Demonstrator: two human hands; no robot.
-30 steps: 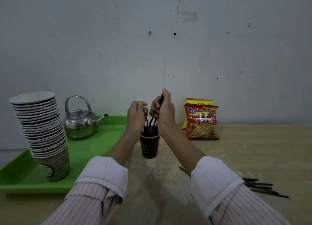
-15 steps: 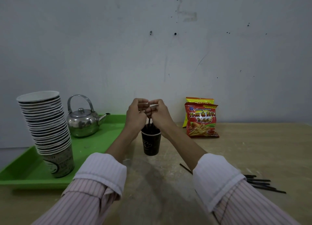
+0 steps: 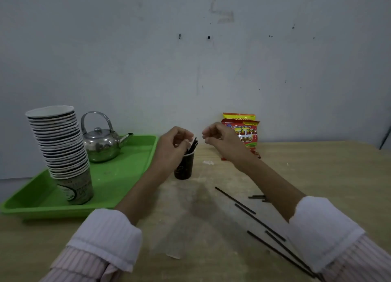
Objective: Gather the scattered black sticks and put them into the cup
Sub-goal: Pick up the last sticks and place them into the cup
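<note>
A: What are the hands holding?

B: The left hand (image 3: pixel 173 143) sits curled over the rim of the dark cup (image 3: pixel 184 165), fingers bent around the tops of the sticks in the cup (image 3: pixel 193 144). Whether it pinches them or merely steadies them I cannot tell. The right hand (image 3: pixel 215 134) hovers just beside the cup, loosely curled, with nothing visible between its fingers.

A: And the cup?

B: Upright on the table (image 3: pixel 317 171), toward the far edge, just right of the green tray (image 3: pixel 118 176) that carries a kettle (image 3: pixel 101 143) and a stack of paper cups (image 3: pixel 61 148). Snack bags (image 3: pixel 243 129) stand against the wall behind the right hand.

A: What's left to gather?

B: Several loose sticks (image 3: pixel 260 222) lie on the table's near-right part, partly under the right forearm; some run toward the near edge, and a few short ends (image 3: pixel 257 196) show farther back. So the job looks partly done.

A: How will they handle?

B: Thin, straight, stiff and probably very light, I'd judge. Lying flat, they should be hard to lift from the middle; better to roll or slide several together, pinch the bundle near one end, then drop it end-first. The light cup could tip, so steadying it makes sense.
</note>
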